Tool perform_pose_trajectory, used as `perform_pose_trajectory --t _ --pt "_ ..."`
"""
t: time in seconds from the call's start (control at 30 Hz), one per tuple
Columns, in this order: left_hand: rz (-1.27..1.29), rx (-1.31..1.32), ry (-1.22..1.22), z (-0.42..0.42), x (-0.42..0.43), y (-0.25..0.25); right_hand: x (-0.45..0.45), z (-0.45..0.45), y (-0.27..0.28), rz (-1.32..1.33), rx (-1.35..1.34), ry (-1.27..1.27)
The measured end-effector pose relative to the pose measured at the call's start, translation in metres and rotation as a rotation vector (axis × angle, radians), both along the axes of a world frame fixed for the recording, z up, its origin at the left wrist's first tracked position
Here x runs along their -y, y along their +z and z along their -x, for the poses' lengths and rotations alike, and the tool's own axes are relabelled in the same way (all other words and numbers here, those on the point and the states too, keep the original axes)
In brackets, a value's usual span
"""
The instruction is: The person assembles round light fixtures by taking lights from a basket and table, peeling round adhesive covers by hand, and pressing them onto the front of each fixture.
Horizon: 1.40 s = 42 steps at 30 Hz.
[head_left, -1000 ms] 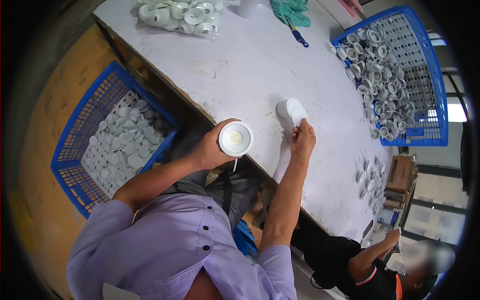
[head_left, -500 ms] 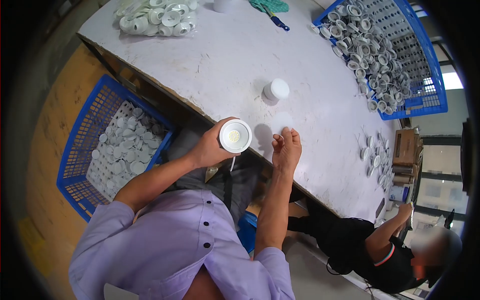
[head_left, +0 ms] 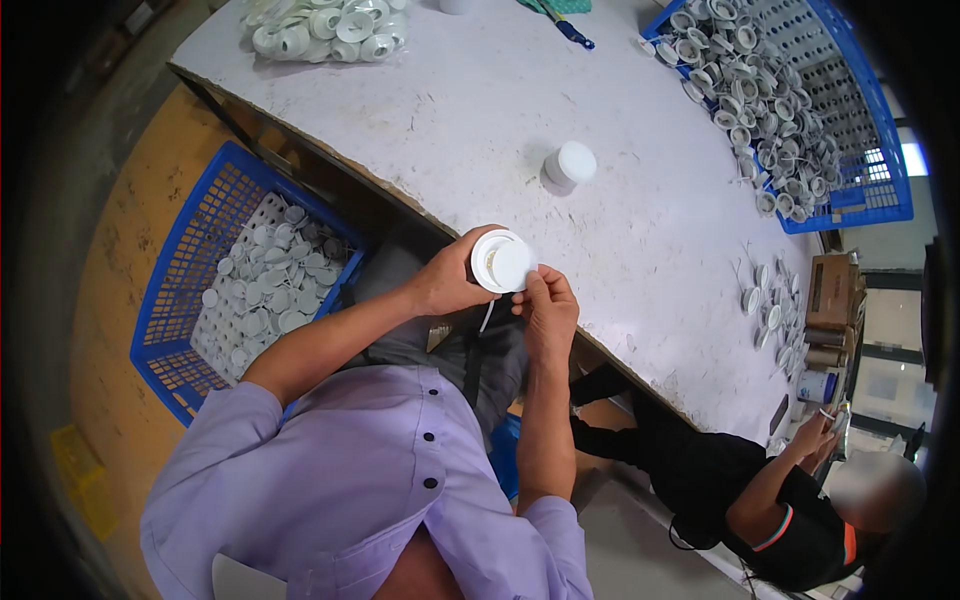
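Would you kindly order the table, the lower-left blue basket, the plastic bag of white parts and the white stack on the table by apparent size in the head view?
1. Table
2. Blue basket
3. Plastic bag, cut off by the top edge
4. White stack

Our left hand (head_left: pixel 452 275), curled in a grip; our right hand (head_left: pixel 548 304), pinching just beside it; both forearms (head_left: pixel 345 335) extended forward.

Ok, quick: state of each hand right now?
Left hand: closed, holding the lamp.
Right hand: closed, pinching the disc over the lamp.
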<state>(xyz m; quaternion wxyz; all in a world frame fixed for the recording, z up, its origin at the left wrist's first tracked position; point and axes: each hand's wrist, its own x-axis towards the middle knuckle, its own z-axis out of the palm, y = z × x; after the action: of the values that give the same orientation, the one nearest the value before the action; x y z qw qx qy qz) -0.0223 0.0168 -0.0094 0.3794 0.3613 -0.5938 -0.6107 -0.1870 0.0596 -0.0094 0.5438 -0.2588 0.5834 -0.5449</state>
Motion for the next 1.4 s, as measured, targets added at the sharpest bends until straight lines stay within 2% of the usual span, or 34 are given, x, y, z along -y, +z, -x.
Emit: perform_pose_trajectory --t 0.1,0.2,0.4,1.2,1.4 --pt "-0.004 -0.014 -0.046 0.0 -0.001 -0.001 0.0 -0.005 0.0 0.022 -0.029 -0.02" --pt "-0.079 -0.147 -0.087 0.001 -0.004 -0.006 -0.001 -0.009 0.002 0.041 -0.063 -0.013" --pt "-0.019 -0.027 -0.064 -0.001 -0.002 -0.007 -0.003 -0.012 -0.001 0.064 -0.052 -0.006" --pt "0.009 0.022 0.037 0.005 -0.004 -0.012 -0.003 -0.014 -0.014 0.017 0.111 0.036" --pt "0.003 0.023 0.047 0.005 -0.004 -0.017 -0.003 -0.015 -0.017 0.031 0.081 0.042"
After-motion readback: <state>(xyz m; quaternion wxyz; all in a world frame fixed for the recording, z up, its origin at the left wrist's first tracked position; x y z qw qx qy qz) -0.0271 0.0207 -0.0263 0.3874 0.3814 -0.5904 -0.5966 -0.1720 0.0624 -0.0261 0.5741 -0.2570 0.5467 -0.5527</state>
